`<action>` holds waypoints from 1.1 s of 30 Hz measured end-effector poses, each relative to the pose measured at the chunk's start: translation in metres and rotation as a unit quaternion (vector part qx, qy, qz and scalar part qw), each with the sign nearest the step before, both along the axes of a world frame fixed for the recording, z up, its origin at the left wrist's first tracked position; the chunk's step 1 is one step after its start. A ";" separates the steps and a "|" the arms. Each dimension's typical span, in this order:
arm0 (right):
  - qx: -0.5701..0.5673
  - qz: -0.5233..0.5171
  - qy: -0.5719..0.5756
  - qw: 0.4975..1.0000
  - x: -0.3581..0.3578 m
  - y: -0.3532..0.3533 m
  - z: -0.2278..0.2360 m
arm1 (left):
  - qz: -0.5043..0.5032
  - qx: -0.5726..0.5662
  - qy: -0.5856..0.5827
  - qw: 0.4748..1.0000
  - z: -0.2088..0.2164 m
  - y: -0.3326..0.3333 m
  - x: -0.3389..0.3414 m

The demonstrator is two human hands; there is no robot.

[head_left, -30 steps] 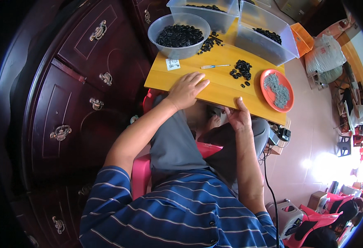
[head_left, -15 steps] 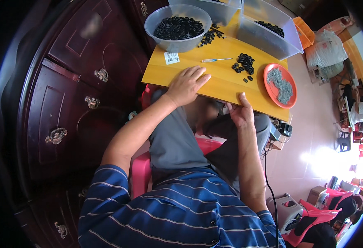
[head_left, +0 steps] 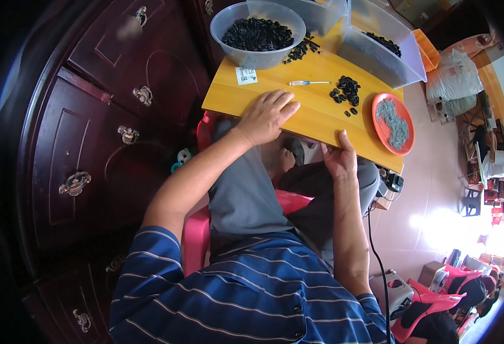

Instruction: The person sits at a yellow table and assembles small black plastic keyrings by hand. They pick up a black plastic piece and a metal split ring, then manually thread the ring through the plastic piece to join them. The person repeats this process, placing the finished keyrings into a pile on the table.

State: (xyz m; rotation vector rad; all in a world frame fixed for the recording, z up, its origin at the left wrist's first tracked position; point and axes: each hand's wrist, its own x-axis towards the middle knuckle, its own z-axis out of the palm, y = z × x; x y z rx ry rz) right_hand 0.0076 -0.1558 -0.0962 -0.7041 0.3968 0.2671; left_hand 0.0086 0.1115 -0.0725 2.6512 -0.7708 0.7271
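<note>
My left hand (head_left: pixel 267 116) lies palm down on the front part of the wooden table (head_left: pixel 315 123), fingers stretched out and nothing held. My right hand (head_left: pixel 342 156) grips the table's front edge, thumb on top and the other fingers tucked underneath, partly hidden. Beyond the hands lie a small screwdriver (head_left: pixel 309 83) with a light handle and a pile of black oval parts (head_left: pixel 346 90). At the right a red plate (head_left: pixel 377 133) holds many small grey metal pieces (head_left: pixel 393 123). A white printed label (head_left: pixel 246 75) lies toward the left.
A clear round bowl (head_left: pixel 257 59) of black parts stands at the far left, loose black pieces (head_left: pixel 302 49) beside it. A clear bin (head_left: pixel 372 57) stands far right. A dark red cabinet (head_left: pixel 102 183) flanks me on the left; a black cable (head_left: pixel 377 252) hangs at my right.
The tabletop and the things on it appear slightly farther right and lower at the right side. Both hands keep the same hold on the table.
</note>
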 end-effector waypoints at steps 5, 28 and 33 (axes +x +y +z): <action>0.009 0.017 -0.009 1.000 0.003 -0.006 -0.008 | 0.000 -0.007 -0.002 1.000 0.000 -0.002 -0.001; 0.019 0.021 -0.004 1.000 0.002 -0.007 -0.006 | 0.004 -0.018 -0.005 1.000 0.000 -0.001 -0.002; 0.031 0.020 -0.005 0.999 0.004 -0.006 -0.010 | 0.003 -0.014 -0.005 1.000 0.002 0.001 -0.003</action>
